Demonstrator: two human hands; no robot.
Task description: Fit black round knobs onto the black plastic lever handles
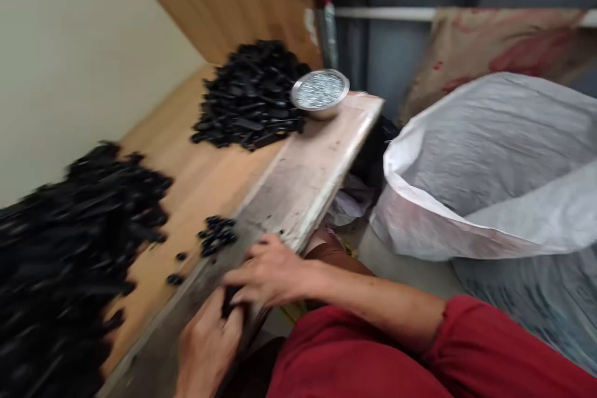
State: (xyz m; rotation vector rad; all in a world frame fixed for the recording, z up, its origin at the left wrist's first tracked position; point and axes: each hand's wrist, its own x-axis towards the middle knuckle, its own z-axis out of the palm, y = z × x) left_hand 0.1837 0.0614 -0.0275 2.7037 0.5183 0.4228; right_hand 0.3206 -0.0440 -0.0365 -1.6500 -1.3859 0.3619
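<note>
My left hand (209, 336) is closed at the near edge of the bench, its thumb and fingers pinching a small black part (228, 302). From the right, my right hand (268, 270) reaches over with bent fingers gripping the same part. Most of that part is hidden by the fingers, and the picture is blurred. Just beyond my hands lies a small cluster of round black pieces (217, 235), with a few loose ones nearer me. A metal bowl (321, 111) full of thin silvery pins stands at the far end of the bench.
A big heap of black plastic parts (69, 242) covers the left of the wooden bench (186, 168); a second heap (252, 93) lies beside the bowl. To the right stands an open white sack (420, 224). A brown printed sack (494, 50) is behind it.
</note>
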